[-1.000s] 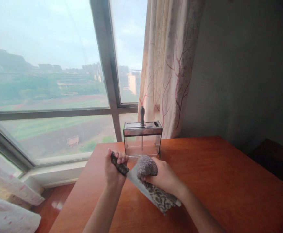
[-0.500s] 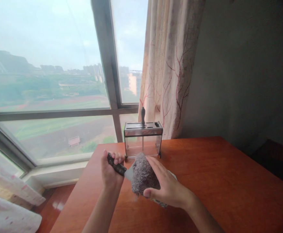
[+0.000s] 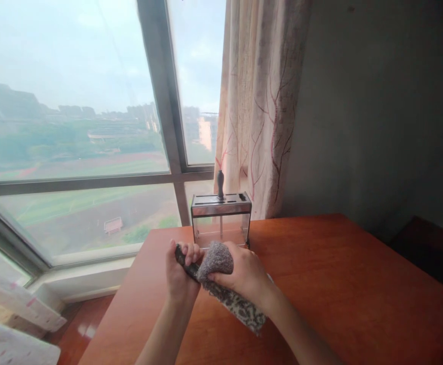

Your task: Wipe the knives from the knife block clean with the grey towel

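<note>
My left hand [image 3: 180,279] is closed around the dark handle of a knife [image 3: 183,259], at the middle of the view above the table. A grey fuzzy cloth [image 3: 216,261] with a patterned cream-and-dark underside covers the blade, so the blade is hidden. Gripping the cloth, my right hand [image 3: 244,274] pinches it over the blade close to the handle. Part of the cloth hangs down to the right below that hand. Just beyond my hands stands a clear-sided knife block [image 3: 221,208] with a slotted metal top, and a grey-handled tool [image 3: 220,184] sticks up from it.
The reddish-brown wooden table [image 3: 320,284] stretches out under my hands and to the right. Behind it are a patterned curtain [image 3: 259,111] and a dark grey wall [image 3: 366,111]. A large window with a grey frame [image 3: 174,152] fills the left.
My right hand has moved left towards the handle and closed from a spread pose, bunching the cloth. The strip of blade seen before is now covered. The view has shifted slightly.
</note>
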A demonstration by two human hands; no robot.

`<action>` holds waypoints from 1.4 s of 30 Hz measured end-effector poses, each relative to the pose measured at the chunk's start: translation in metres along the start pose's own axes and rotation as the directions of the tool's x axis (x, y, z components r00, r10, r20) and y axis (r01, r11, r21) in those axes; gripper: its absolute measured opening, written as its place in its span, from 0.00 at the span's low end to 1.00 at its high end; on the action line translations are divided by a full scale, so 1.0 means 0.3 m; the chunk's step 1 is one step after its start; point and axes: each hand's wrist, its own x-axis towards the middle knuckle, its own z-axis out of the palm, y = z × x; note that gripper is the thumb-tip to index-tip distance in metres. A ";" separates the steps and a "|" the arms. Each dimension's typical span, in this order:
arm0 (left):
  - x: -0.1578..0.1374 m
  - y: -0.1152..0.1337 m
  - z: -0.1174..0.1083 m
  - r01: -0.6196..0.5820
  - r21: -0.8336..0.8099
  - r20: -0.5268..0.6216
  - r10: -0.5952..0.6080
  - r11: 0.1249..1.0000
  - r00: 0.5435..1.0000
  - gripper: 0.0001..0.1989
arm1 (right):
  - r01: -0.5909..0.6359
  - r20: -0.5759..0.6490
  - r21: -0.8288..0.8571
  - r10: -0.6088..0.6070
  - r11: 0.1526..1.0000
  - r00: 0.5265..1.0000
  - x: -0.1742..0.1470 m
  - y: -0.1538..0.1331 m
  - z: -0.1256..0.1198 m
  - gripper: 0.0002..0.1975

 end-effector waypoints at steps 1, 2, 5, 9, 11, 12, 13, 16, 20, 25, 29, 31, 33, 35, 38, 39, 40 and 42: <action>0.002 0.004 -0.002 0.002 0.000 0.001 -0.002 1.000 1.000 0.19 | 0.010 0.006 0.035 -0.010 0.999 1.000 -0.001 0.007 0.000 0.31; 0.005 0.009 -0.004 0.002 0.002 0.000 -0.002 1.000 1.000 0.19 | 0.020 0.011 0.072 -0.021 0.997 1.000 -0.005 0.017 0.001 0.30; 0.021 0.028 -0.016 -0.003 0.009 -0.014 0.003 1.000 1.000 0.19 | 0.020 0.005 0.140 -0.021 0.990 1.000 -0.024 0.055 0.009 0.29; 0.046 0.065 -0.039 -0.019 -0.018 -0.037 0.019 1.000 0.999 0.17 | -0.034 0.020 0.143 0.032 0.989 0.999 -0.060 0.108 0.008 0.30; 0.054 0.083 -0.050 -0.036 -0.041 -0.042 0.034 0.999 0.999 0.17 | -0.040 0.044 0.152 0.034 0.988 0.998 -0.075 0.125 0.000 0.30; 0.057 0.088 -0.054 -0.039 -0.050 -0.041 0.037 0.998 0.998 0.17 | -0.039 0.056 0.151 0.031 0.988 0.998 -0.082 0.130 -0.006 0.30; 0.058 0.091 -0.057 -0.038 -0.056 -0.039 0.036 0.998 0.999 0.17 | -0.035 0.066 0.143 0.026 0.989 0.998 -0.086 0.133 -0.012 0.30; 0.055 0.082 -0.057 -0.039 -0.061 -0.039 0.036 0.997 0.999 0.17 | -0.019 0.090 0.079 0.012 0.997 0.996 -0.089 0.126 -0.024 0.28; 0.041 0.050 -0.044 -0.030 -0.053 -0.029 0.028 0.998 0.999 0.17 | 0.015 0.110 -0.011 -0.014 1.000 0.994 -0.065 0.091 -0.026 0.24; 0.036 0.032 -0.033 -0.015 -0.068 -0.030 0.013 0.998 0.999 0.17 | 0.069 0.090 -0.066 -0.063 0.995 0.994 -0.025 0.038 -0.020 0.22; 0.040 0.047 -0.035 -0.004 -0.064 -0.042 0.002 0.998 0.999 0.17 | 0.071 0.089 -0.067 -0.065 0.995 0.994 -0.022 0.029 -0.012 0.22; 0.043 0.062 -0.039 -0.001 -0.062 -0.038 -0.002 0.998 0.999 0.17 | 0.062 0.096 -0.059 -0.057 0.996 0.994 -0.034 0.041 -0.010 0.22; 0.046 0.080 -0.045 -0.006 -0.066 -0.034 0.004 0.998 0.999 0.17 | 0.044 0.113 -0.038 -0.039 0.998 0.993 -0.052 0.061 -0.012 0.22; 0.050 0.097 -0.052 -0.020 -0.074 -0.030 0.018 0.997 0.999 0.18 | 0.019 0.142 -0.008 -0.018 1.000 0.990 -0.072 0.086 -0.020 0.21; 0.056 0.110 -0.059 -0.047 -0.079 -0.028 0.045 0.996 0.999 0.18 | -0.003 0.197 0.048 -0.006 0.999 0.980 -0.097 0.124 -0.041 0.20; 0.057 0.109 -0.060 -0.050 -0.077 -0.028 0.048 0.996 0.998 0.18 | -0.007 0.214 0.066 -0.007 0.998 0.977 -0.103 0.134 -0.049 0.19; 0.058 0.106 -0.060 -0.053 -0.076 -0.029 0.051 0.996 0.998 0.18 | -0.009 0.227 0.081 -0.009 0.997 0.974 -0.107 0.142 -0.057 0.19; 0.058 0.093 -0.058 -0.057 -0.074 -0.037 0.054 0.996 0.998 0.18 | -0.013 0.237 0.090 -0.009 0.996 0.971 -0.107 0.148 -0.073 0.18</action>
